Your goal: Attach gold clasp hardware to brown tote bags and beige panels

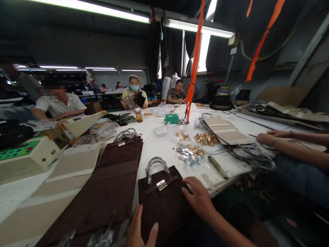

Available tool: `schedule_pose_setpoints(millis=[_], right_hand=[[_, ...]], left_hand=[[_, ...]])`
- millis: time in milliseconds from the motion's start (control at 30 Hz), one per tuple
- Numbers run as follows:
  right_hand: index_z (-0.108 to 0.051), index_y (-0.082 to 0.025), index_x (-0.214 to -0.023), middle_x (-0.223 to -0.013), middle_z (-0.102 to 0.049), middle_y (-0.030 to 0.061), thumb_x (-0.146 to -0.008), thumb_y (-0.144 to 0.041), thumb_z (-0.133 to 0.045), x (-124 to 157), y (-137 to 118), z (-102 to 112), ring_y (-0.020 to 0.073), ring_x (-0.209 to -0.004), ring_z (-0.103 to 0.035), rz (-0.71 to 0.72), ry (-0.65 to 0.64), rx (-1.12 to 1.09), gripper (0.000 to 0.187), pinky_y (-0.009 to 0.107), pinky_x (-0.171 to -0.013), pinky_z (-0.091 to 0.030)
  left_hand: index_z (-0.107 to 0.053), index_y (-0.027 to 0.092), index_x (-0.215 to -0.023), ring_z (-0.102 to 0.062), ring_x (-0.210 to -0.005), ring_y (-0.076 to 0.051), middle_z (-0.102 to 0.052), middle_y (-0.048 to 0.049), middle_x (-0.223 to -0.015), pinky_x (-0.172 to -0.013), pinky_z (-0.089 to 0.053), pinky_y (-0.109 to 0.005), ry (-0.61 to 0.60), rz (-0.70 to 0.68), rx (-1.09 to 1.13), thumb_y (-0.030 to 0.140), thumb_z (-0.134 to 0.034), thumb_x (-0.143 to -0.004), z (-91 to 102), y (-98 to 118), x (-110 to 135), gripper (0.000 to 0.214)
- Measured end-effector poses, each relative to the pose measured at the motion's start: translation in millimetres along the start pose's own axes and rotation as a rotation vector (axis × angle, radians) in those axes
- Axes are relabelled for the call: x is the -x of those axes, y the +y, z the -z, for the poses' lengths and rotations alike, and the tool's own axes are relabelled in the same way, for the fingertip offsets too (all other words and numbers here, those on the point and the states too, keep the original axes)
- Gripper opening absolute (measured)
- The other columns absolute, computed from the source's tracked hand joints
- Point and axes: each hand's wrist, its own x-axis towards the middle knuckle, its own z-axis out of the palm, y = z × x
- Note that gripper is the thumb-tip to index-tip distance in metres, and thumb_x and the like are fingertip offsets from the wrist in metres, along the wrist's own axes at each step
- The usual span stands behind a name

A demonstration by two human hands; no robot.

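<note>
A dark brown bag (164,206) with a clear wrapped handle and a silver clasp (161,185) lies flat on the white table (164,147) right in front of me. My right hand (199,199) rests on the bag's right edge, fingers stretched out. My left hand (140,231) lies at the bag's lower left corner, fingers apart and flat. Neither hand grips anything.
A stack of brown bags (113,181) and beige panels (64,185) lies to the left, beside a cream machine (38,151). Gold fittings (205,138), a metal tool (218,167) and a green box (171,118) sit ahead. A co-worker's arms (288,144) reach in from the right; other people sit across.
</note>
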Motion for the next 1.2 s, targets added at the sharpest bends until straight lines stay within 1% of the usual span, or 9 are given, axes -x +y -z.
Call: schedule_pose_setpoints(millis=[100, 167, 267, 367, 500, 633, 800, 1000, 1200], right_hand=[[-0.071, -0.022, -0.118, -0.12, -0.07, 0.0091, -0.086, -0.026, -0.067, 9, 11, 7, 0.0276, -0.114, -0.065, -0.056, -0.029, 0.008, 0.032, 0.04, -0.105, -0.05], [-0.07, -0.021, -0.12, -0.119, -0.071, 0.009, -0.086, -0.027, -0.066, 9, 13, 7, 0.0276, -0.113, -0.065, -0.112, -0.031, -0.001, 0.035, 0.041, -0.104, -0.05], [-0.07, -0.021, -0.121, -0.117, -0.071, 0.0092, -0.083, -0.025, -0.068, 5, 13, 6, 0.0277, -0.107, -0.066, -0.173, -0.006, 0.02, 0.038, 0.041, -0.099, -0.052], [-0.074, -0.022, -0.113, -0.11, -0.072, 0.0077, -0.08, -0.022, -0.069, -3, 16, 8, 0.0263, -0.102, -0.067, -0.156, -0.029, 0.065, 0.033, 0.039, -0.096, -0.052], [-0.076, -0.023, -0.104, -0.1, -0.071, 0.0048, -0.08, -0.022, -0.069, -13, 21, 13, 0.0229, -0.093, -0.067, -0.161, -0.099, 0.134, 0.025, 0.035, -0.088, -0.052], [-0.078, -0.023, -0.102, -0.091, -0.073, 0.0028, -0.079, -0.022, -0.071, -27, 26, 21, 0.02, -0.084, -0.068, -0.189, -0.188, 0.131, 0.024, 0.03, -0.081, -0.052], [-0.078, -0.021, -0.1, -0.096, -0.077, 0.0039, -0.084, -0.03, -0.069, -60, 47, 40, 0.0193, -0.085, -0.07, -0.176, -0.19, 0.16, 0.021, 0.027, -0.08, -0.053], [-0.076, -0.019, -0.108, -0.112, -0.075, 0.0097, -0.086, -0.03, -0.066, -123, 89, 57, 0.025, -0.105, -0.067, -0.234, -0.077, 0.363, 0.027, 0.032, -0.094, -0.047], [-0.077, -0.021, -0.098, -0.109, -0.076, 0.0095, -0.081, -0.027, -0.069, -160, 109, 44, 0.0267, -0.102, -0.068, -0.326, -0.039, 0.489, 0.02, 0.031, -0.083, -0.044]], left_hand=[[-0.05, 0.012, -0.146, -0.042, -0.148, -0.036, -0.049, -0.0185, -0.156, -0.126, -0.031, -0.051, -0.1, 0.108, 0.037, 0.062, -0.06, -0.084, 0.9, 16, -16, 0.08], [-0.047, 0.009, -0.147, -0.043, -0.147, -0.035, -0.048, -0.0212, -0.156, -0.125, -0.032, -0.05, -0.107, 0.225, 0.128, 0.064, -0.058, -0.083, -0.6, 23, -23, 0.085], [-0.044, 0.011, -0.148, -0.048, -0.144, -0.033, -0.049, -0.0208, -0.155, -0.119, -0.042, -0.045, -0.09, 0.339, 0.275, 0.064, -0.056, -0.083, -4.6, 28, -30, 0.085], [-0.044, 0.012, -0.147, -0.061, -0.131, -0.035, -0.059, -0.0201, -0.143, -0.107, -0.053, -0.044, -0.108, 0.354, 0.238, 0.067, -0.057, -0.079, -5.9, 27, -37, 0.089], [-0.057, 0.008, -0.137, -0.066, -0.117, -0.039, -0.065, -0.0189, -0.122, -0.104, -0.053, -0.05, -0.088, 0.201, 0.003, 0.071, -0.055, -0.074, -7.8, 26, -53, 0.088], [-0.064, 0.011, -0.131, -0.066, -0.109, -0.035, -0.061, -0.0163, -0.115, -0.102, -0.052, -0.052, -0.06, -0.012, -0.224, 0.064, -0.048, -0.085, -18.2, 27, -64, 0.072], [-0.07, 0.014, -0.12, -0.062, -0.111, -0.035, -0.058, -0.0166, -0.121, -0.099, -0.053, -0.051, 0.036, -0.274, -0.426, 0.056, -0.048, -0.091, -33.2, 21, -71, 0.056], [-0.067, 0.017, -0.096, -0.062, -0.11, -0.035, -0.06, -0.0158, -0.117, -0.096, -0.054, -0.05, 0.138, -0.374, -0.38, 0.055, -0.055, -0.09, -40.4, 4, -81, 0.04], [-0.059, 0.022, -0.089, -0.063, -0.108, -0.031, -0.058, -0.0129, -0.115, -0.094, -0.053, -0.047, 0.248, -0.496, -0.236, 0.054, -0.059, -0.092, -38.0, -2, -79, 0.032]])
